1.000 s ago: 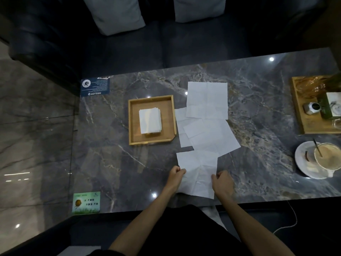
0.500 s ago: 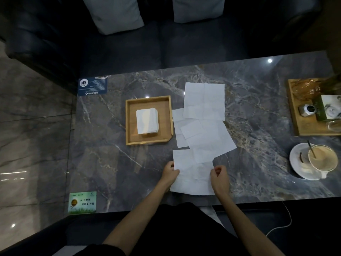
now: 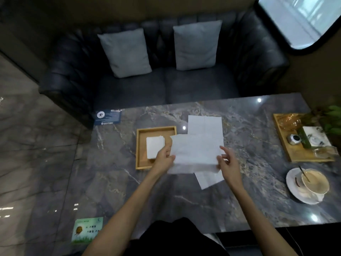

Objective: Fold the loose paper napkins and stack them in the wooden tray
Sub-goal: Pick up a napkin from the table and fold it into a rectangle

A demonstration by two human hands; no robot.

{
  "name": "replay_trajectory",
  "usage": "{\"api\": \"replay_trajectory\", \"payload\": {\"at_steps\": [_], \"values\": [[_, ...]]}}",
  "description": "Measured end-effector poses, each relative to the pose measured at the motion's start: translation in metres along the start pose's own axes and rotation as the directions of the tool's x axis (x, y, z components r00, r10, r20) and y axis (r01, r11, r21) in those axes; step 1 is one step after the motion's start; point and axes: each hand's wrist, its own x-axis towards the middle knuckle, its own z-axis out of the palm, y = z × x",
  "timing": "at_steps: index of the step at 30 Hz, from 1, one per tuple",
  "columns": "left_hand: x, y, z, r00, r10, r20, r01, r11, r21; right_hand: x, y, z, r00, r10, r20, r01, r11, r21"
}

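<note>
A white paper napkin [image 3: 195, 152] is lifted above the marble table, folded over along its near edge. My left hand [image 3: 164, 157] pinches its left side and my right hand [image 3: 226, 161] holds its right side. Left of it stands the square wooden tray [image 3: 140, 143] with a small stack of folded napkins [image 3: 154, 147] inside, partly covered by my left hand. Loose flat napkins lie on the table: one behind the held napkin [image 3: 204, 124] and one just below it [image 3: 208, 179]. Others may be hidden under the held sheet.
A cup of coffee on a saucer [image 3: 311, 183] sits near the right front. A second wooden tray [image 3: 287, 145] with small items stands at the far right. Printed cards lie at the table's far left corner [image 3: 108, 117] and near left corner [image 3: 86, 230]. A dark sofa [image 3: 162, 74] is behind.
Both hands have lifted the nearest napkin off the table and carried its near edge forward, away from me, doubling it over. The camera has tilted up, showing the sofa.
</note>
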Motion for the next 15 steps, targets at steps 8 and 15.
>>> {"api": "replay_trajectory", "payload": {"at_steps": [8, 15], "values": [[-0.016, 0.17, -0.114, 0.847, 0.525, 0.081, -0.528, 0.819, 0.222, 0.015, -0.176, 0.017, 0.959, -0.284, -0.011, 0.284, 0.958, -0.034], [-0.115, 0.329, -0.205, 0.581, 0.693, 0.427, -0.807, 0.423, 0.412, -0.011, -0.391, 0.028, 0.791, -0.571, 0.22, 0.579, 0.815, 0.033]]}}
